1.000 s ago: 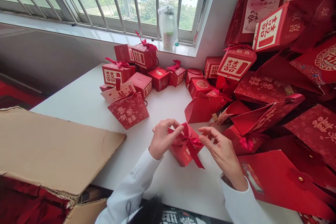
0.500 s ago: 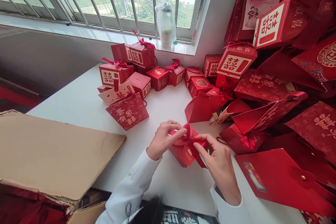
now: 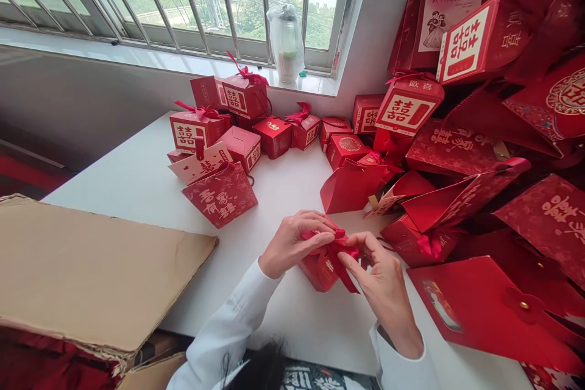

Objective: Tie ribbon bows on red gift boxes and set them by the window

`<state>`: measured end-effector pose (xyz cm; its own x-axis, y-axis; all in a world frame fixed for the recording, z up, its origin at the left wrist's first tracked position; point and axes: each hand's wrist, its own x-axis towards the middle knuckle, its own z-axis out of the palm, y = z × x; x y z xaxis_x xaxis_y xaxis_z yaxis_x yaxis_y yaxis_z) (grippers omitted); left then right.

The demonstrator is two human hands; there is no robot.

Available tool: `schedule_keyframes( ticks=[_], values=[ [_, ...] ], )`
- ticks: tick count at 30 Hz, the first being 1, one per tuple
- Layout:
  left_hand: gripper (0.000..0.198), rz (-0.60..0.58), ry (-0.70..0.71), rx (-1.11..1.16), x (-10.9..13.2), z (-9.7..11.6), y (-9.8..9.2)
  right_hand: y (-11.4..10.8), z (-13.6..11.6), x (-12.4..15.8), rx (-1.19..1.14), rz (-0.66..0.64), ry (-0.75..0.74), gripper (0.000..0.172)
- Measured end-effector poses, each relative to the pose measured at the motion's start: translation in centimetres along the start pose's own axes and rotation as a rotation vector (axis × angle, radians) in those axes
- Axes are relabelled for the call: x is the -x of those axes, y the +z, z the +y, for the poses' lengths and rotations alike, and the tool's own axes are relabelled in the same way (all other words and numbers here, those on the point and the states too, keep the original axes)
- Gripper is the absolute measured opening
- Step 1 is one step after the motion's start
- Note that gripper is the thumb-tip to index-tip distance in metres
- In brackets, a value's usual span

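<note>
A small red gift box (image 3: pixel 317 272) sits on the white table, tilted, with a red satin ribbon (image 3: pixel 340 248) crossing its top. My left hand (image 3: pixel 297 245) and my right hand (image 3: pixel 377 277) are close together above the box. Their fingertips pinch the ribbon's loops at the knot. The fingers cover most of the bow, so the knot itself is hidden. White sleeves cover both forearms.
Several tied red boxes (image 3: pixel 244 97) stand at the far side of the white table (image 3: pixel 128 177). Red paper bags (image 3: pixel 457 152) are heaped on the right. A large cardboard sheet (image 3: pixel 91 262) lies at the left edge. A barred window (image 3: pixel 205 0) runs behind the table.
Both hands have closed in on the ribbon, and the left hand now lies over the box's top. The loops look gathered tighter, and the view has shifted slightly.
</note>
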<state>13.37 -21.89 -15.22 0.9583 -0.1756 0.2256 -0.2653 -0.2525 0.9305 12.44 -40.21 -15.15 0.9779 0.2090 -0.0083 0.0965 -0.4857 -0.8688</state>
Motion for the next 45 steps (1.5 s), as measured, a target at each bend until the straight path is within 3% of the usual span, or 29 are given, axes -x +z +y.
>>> schedule_keyframes(
  ticks=[6, 12, 18, 31, 38, 45],
  values=[
    [0.012, 0.063, 0.026, -0.254, 0.2, -0.6, 0.5, 0.0, 0.3, 0.1, -0.014, 0.002, 0.012, 0.016],
    [0.029, 0.055, 0.028, -0.323, 0.1, -0.8, 0.7, 0.0, 0.2, 0.0, -0.022, 0.007, 0.014, 0.018],
    [0.024, 0.066, 0.006, -0.182, 0.4, -0.8, 0.7, -0.1, -0.2, -0.3, -0.089, 0.008, 0.091, 0.036],
    [0.025, 0.475, -0.187, -0.049, 1.8, -1.4, 4.1, 1.4, 0.3, -0.3, -0.137, 0.069, 0.098, 0.035],
    [0.024, 0.518, -0.212, 0.056, 2.4, -1.7, 4.4, 1.5, 0.4, -0.2, -0.168, 0.071, 0.11, 0.032],
    [0.04, 0.541, -0.23, -0.041, 2.4, -1.4, 5.1, 1.5, 0.2, -0.1, -0.134, 0.066, 0.101, 0.032]
  ],
)
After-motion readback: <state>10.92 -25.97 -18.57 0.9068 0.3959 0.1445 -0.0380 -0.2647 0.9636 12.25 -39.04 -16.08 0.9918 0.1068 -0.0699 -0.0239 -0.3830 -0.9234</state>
